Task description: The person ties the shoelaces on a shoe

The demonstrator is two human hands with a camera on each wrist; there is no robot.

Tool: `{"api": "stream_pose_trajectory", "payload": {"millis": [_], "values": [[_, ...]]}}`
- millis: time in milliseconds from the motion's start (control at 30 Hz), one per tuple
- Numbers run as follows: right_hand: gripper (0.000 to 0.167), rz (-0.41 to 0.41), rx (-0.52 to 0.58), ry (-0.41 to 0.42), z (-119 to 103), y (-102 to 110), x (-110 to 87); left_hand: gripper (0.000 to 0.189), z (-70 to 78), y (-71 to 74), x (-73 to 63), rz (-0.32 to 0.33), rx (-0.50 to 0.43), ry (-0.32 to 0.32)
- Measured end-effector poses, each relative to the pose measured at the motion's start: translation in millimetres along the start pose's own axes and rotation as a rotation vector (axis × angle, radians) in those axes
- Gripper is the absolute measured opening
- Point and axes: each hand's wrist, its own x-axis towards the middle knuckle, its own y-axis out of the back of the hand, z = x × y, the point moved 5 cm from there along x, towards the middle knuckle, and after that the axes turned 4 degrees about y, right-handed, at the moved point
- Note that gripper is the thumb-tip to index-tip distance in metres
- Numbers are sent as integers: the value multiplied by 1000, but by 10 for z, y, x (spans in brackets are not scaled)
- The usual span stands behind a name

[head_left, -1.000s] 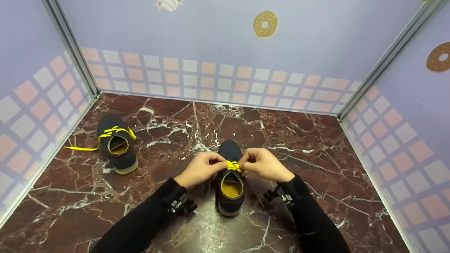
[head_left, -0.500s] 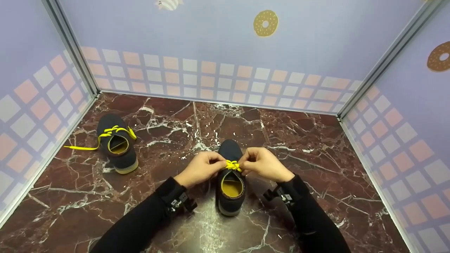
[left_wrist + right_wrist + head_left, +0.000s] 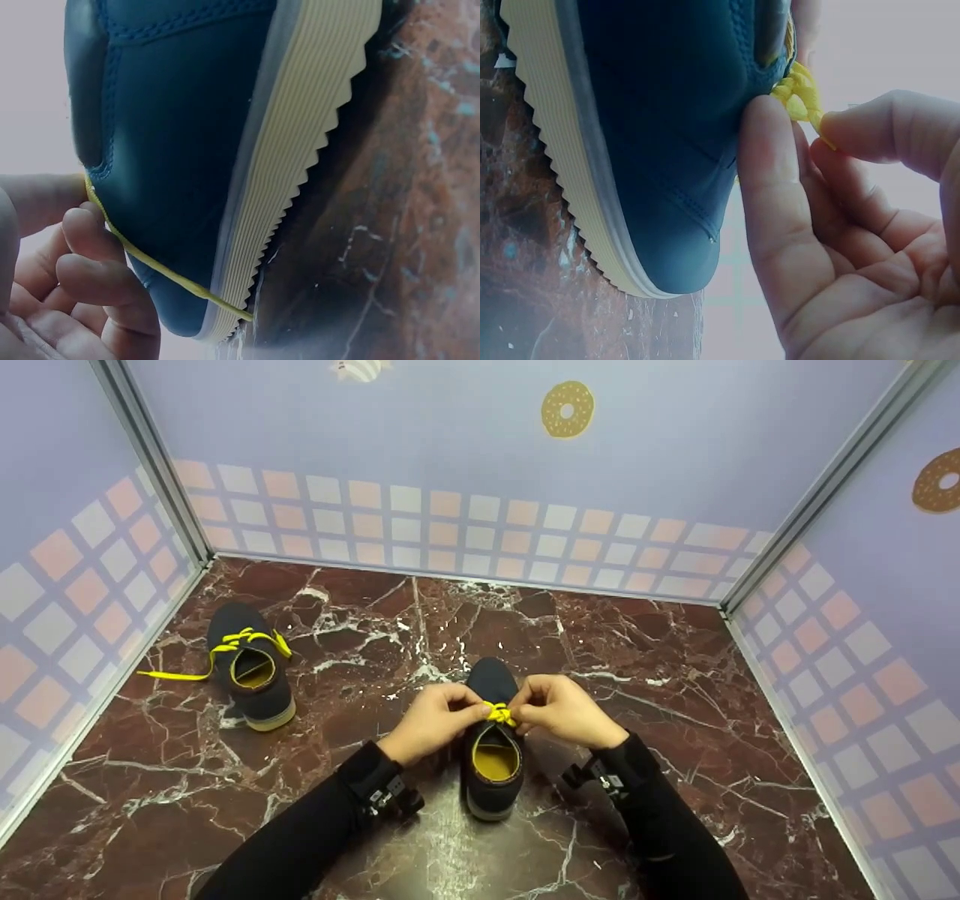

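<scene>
A dark shoe [image 3: 491,679] with a yellow lining stands on the floor between both hands, toe pointing away. Its yellow shoelace [image 3: 498,713] is gathered in a knot with loops over the tongue. From the left side, my left hand [image 3: 431,725] pinches the lace between thumb and finger. In the left wrist view a loose lace end [image 3: 161,268] trails down the shoe's side past the sole. My right hand [image 3: 568,712] pinches a piece of lace on the other side. The right wrist view shows its index finger lying along the shoe beside the knot [image 3: 799,94].
A second dark shoe [image 3: 262,701] stands at the left, its yellow lace [image 3: 176,676] stretched loosely toward the left wall. Lilac panels with a checked border [image 3: 442,536] enclose the reddish marbled floor [image 3: 660,660] at the back and both sides.
My left hand and wrist have shifted very slightly to the right. Both hands keep their pinch on the lace, and both shoes stay in place.
</scene>
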Motion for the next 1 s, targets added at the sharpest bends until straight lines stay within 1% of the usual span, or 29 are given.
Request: {"api": "stream_pose_trajectory", "payload": {"millis": [233,400,567,667,900,1000], "values": [[6,-2,-11,2,12,1,4,16,24,44,-6,-33,3,-16],[9,-3,-20,4,8,-2,3,17,26,57,-8,-55,-13,-22],[13,-10,-20,5,11,4,0,19,9,53,-3,-74,-31,-2],[13,-15,-21,4,16,11,-2,20,1,53,0,-80,-32,11],[14,-29,52,-19,52,32,-4,18,-6,72,8,-111,-39,8],[13,-28,63,-27,62,35,1,17,-3,87,11,-126,-38,5]]}}
